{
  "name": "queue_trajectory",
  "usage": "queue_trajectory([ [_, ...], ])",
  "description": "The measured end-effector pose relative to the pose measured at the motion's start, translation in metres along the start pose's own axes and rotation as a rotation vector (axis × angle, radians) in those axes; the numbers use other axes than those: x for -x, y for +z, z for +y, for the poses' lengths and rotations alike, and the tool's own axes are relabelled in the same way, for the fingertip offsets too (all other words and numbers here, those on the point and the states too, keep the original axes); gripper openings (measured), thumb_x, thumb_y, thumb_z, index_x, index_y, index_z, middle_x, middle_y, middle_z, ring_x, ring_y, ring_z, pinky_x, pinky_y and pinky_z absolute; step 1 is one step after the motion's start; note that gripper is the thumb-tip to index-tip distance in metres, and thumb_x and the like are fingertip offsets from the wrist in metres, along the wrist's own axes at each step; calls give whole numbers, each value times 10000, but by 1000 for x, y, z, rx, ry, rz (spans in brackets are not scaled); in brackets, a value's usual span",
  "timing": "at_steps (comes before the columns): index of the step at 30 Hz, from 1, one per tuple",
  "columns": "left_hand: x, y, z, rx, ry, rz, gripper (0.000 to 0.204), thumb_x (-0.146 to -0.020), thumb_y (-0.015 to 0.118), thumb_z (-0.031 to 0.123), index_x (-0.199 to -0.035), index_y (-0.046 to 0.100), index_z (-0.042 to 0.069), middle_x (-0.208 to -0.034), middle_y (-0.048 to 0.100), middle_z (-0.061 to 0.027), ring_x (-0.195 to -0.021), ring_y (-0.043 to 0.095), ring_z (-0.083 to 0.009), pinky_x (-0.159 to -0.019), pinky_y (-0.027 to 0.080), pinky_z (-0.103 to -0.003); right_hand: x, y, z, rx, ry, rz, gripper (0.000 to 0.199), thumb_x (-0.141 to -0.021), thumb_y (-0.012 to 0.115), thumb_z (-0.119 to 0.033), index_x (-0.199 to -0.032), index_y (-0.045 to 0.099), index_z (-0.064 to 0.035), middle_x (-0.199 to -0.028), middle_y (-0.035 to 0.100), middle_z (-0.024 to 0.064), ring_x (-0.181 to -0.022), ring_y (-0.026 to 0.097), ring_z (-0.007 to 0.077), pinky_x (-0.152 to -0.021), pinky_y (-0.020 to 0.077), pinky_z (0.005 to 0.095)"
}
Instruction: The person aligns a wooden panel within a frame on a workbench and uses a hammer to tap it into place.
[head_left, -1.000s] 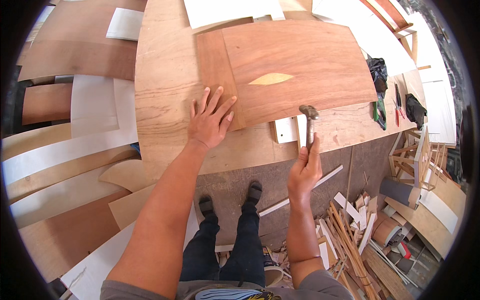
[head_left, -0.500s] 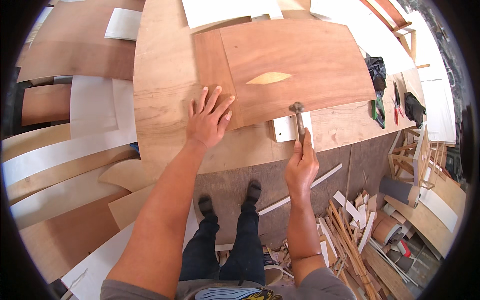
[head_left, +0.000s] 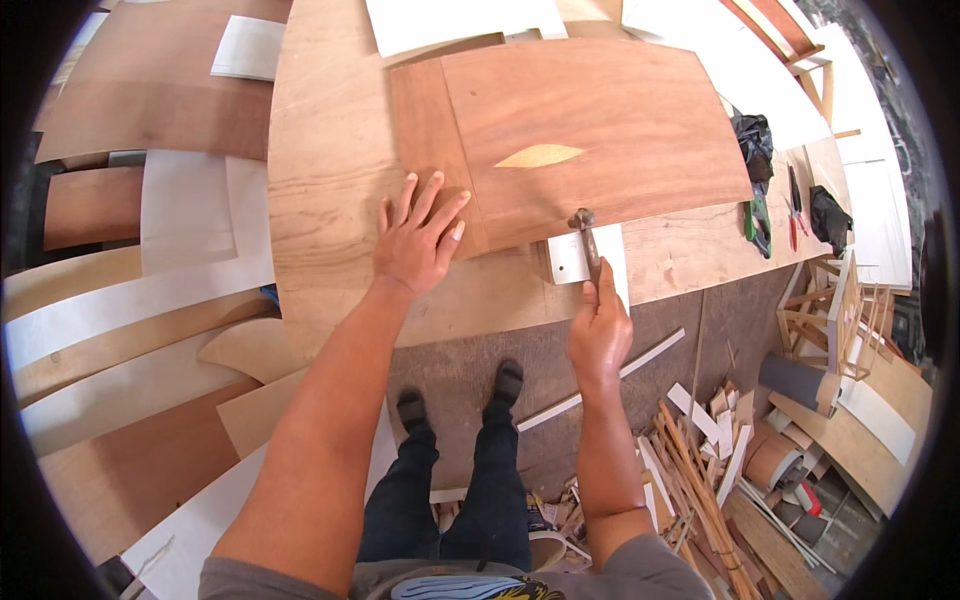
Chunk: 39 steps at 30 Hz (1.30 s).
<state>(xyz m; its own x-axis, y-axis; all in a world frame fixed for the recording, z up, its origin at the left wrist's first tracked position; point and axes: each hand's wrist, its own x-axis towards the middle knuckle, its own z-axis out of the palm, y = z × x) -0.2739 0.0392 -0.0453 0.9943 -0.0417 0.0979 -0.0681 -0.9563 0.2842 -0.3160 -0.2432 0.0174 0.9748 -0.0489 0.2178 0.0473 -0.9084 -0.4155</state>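
Reddish veneer panel lies under the spread left hand; right hand grips a hammer.

head view: worn on the person's head, looks steeply down | near: bench fills the upper middle, its near edge crossing mid-picture | forearms enter from the lower edge | fisheye bends edges at the rim | single view, nothing shared
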Motion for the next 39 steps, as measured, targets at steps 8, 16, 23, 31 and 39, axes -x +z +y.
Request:
queue_trajectory([
  [8, -3, -1, -1, -20, 8, 25, 477, -1097, 470, 463, -1571, 487, 406, -1741, 305, -8, -1613, 213, -343, -1263, 211, -676, 0, 11, 3, -19, 17, 31, 457, -1036, 656, -123, -1486, 603, -65, -908, 731, 209, -735, 723, 369, -614, 576, 466],
  [16, 0, 0, -1, -2, 29, 48, 481, -1086, 506, 422, -1563, 524, 364, -1728, 333, -36, -1595, 238, -377, -1237, 234, -679, 4, 9, -9, 12, 35, -31, 471, -1024, 653, -89, -1491, 597, -54, -912, 727, 206, -741, 724, 374, -632, 582, 463],
  [23, -1, -5, 3, 4, 16, 19, 469, -1086, 510, 411, -1551, 539, 359, -1723, 341, -39, -1593, 246, -376, -1240, 227, -674, 0, 8, -8, -86, 12, 90, 418, -1055, 628, -118, -1467, 610, -46, -933, 731, 222, -745, 736, 382, -636, 584, 483],
  [31, 0, -4, 3, -11, 22, 41, 468, -1089, 512, 402, -1555, 535, 359, -1718, 349, -37, -1592, 252, -368, -1238, 247, -662, 0, -2, -4, -42, -4, 103, 412, -1050, 638, -113, -1459, 628, -67, -912, 744, 205, -745, 747, 337, -592, 577, 436],
  [39, 0, -4, 1, -11, 18, 66, 465, -1086, 519, 399, -1547, 549, 354, -1720, 350, -29, -1587, 262, -365, -1230, 247, -670, -6, -7, -14, -152, -31, 184, 426, -1046, 646, -135, -1466, 617, -65, -912, 742, 211, -810, 747, 375, -651, 579, 471],
])
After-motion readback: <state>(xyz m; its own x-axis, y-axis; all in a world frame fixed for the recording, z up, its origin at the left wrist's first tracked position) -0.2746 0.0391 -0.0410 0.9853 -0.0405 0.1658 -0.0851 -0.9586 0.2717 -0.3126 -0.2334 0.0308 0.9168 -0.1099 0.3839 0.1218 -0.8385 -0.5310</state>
